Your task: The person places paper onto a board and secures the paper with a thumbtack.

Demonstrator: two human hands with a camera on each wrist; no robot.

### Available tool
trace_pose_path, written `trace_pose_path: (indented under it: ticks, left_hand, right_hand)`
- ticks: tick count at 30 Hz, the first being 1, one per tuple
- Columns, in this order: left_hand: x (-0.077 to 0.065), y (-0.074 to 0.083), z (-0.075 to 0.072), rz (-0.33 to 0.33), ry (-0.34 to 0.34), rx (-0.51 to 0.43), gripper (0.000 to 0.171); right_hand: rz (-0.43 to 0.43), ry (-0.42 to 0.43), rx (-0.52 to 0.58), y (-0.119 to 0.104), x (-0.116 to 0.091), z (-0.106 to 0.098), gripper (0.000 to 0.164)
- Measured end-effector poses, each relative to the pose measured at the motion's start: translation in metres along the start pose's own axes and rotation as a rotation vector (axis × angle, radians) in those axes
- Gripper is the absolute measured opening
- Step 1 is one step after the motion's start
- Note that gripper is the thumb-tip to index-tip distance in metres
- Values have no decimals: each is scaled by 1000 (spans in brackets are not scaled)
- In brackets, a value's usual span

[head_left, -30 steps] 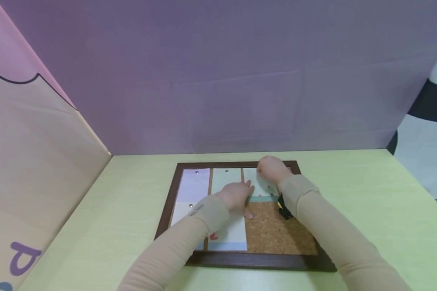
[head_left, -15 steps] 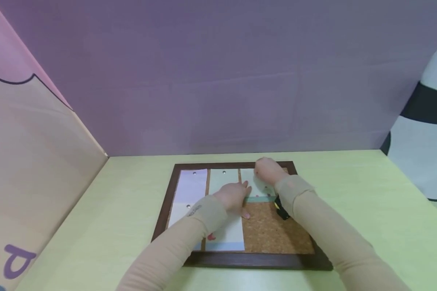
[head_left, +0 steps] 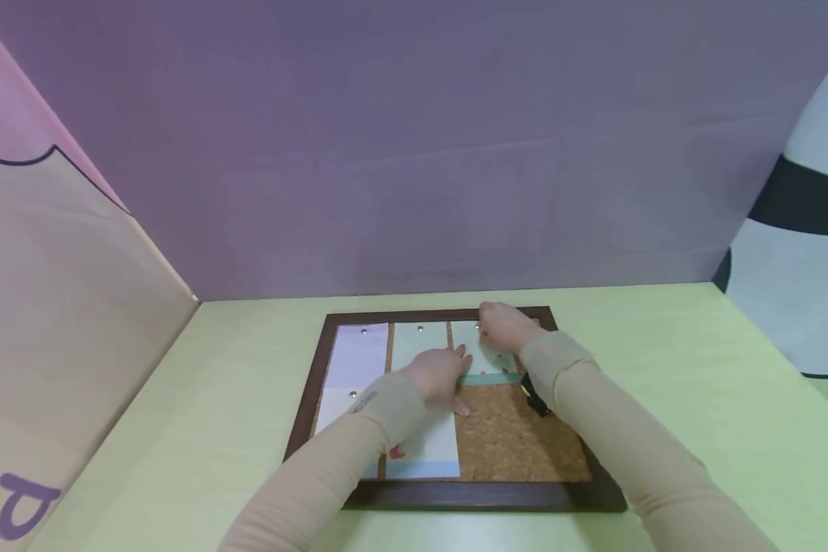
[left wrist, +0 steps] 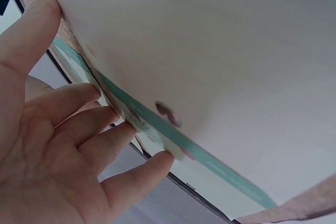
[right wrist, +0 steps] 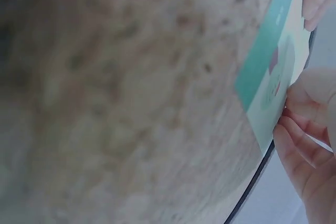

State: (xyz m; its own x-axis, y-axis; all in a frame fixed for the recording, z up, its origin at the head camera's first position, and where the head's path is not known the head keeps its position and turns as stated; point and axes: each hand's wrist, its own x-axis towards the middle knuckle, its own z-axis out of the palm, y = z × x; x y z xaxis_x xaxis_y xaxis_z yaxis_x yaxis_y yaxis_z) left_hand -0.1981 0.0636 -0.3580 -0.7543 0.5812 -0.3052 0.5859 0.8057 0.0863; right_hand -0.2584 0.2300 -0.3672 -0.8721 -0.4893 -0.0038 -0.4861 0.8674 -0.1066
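A dark-framed cork board point(head_left: 520, 441) lies on the table with paper sheets pinned on it. My left hand point(head_left: 436, 376) rests with spread, straight fingers on the middle sheet point(head_left: 428, 441), its fingertips reaching the right sheet point(head_left: 465, 349). In the left wrist view the fingers point(left wrist: 123, 140) are parted over a sheet with a green strip. My right hand point(head_left: 509, 327), fingers bent, is at the top of the right sheet, at a small silver thumbtack point(head_left: 478, 326). In the right wrist view thumb and fingertips point(right wrist: 294, 121) come together beside that sheet's top edge; the tack is hidden there.
Silver thumbtacks point(head_left: 420, 329) hold the middle and left sheets; a lilac sheet point(head_left: 359, 356) is at the board's upper left. A small black and yellow object point(head_left: 537, 399) shows at the right wrist. Purple cloth point(head_left: 414, 153) stands behind the table point(head_left: 165, 429).
The view has shifted slightly, so the board and arms appear a little further left. Both hands keep nearly the same places. The thumbtack beside the right fingertips now shows.
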Motion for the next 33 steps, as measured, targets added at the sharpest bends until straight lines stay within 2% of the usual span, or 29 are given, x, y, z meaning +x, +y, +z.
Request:
trace_pose_path:
  ticks: [4, 8, 14, 20, 25, 27, 30, 33]
  left_hand:
    - [0, -1, 1, -4, -3, 4, 91]
    - [0, -1, 2, -5, -7, 0, 92]
    - [-1, -3, 0, -8, 11, -8, 92]
    - [-2, -6, 1, -20, 11, -30, 91]
    - [0, -4, 4, 0, 18, -19, 91]
    - [1, -3, 5, 10, 20, -16, 91]
    - [1, -1, 3, 15, 15, -17, 91]
    - [0, 0, 0, 12, 3, -19, 91]
  right_hand:
    - [-12, -8, 13, -1, 1, 0, 7]
    - [22, -60, 10, -3, 1, -3, 8]
    - [79, -189, -59, -10, 5, -11, 32]
    - [112, -273, -68, -17, 8, -19, 36]
    - [166, -317, -7, -20, 6, -21, 46]
    - [216, -326, 66, -20, 2, -23, 46]
    - [257, -334, 154, -18, -3, -28, 39]
    - [221, -384, 181, -15, -8, -33, 30]
